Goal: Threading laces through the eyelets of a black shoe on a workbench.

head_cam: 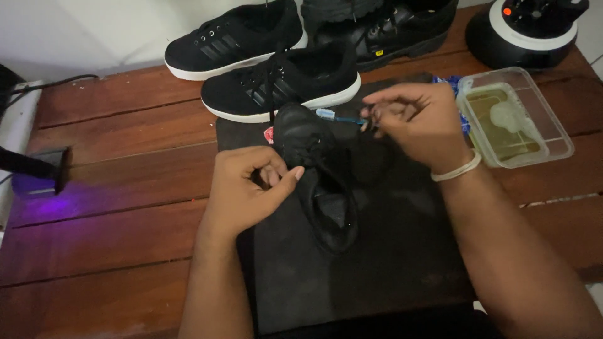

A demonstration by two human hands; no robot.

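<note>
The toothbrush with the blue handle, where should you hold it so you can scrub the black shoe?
Hold the toothbrush by the tail of its thin handle, coming from the right, where the right hand pinches it. It lies nearly flat, with the bristle head pointing left over the black shoe. The left hand grips the shoe's side to steady it.

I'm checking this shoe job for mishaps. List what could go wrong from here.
1. The right hand works a blue-handled toothbrush close to the clear plastic tub of yellowish liquid; a stray wrist or forearm could knock it and spill over the dark work mat.
2. The left hand only pinches the side of the black shoe on the mat, so hard brushing might make it slip.
3. Flicked liquid could spot the black trainers with white soles just behind.
</note>
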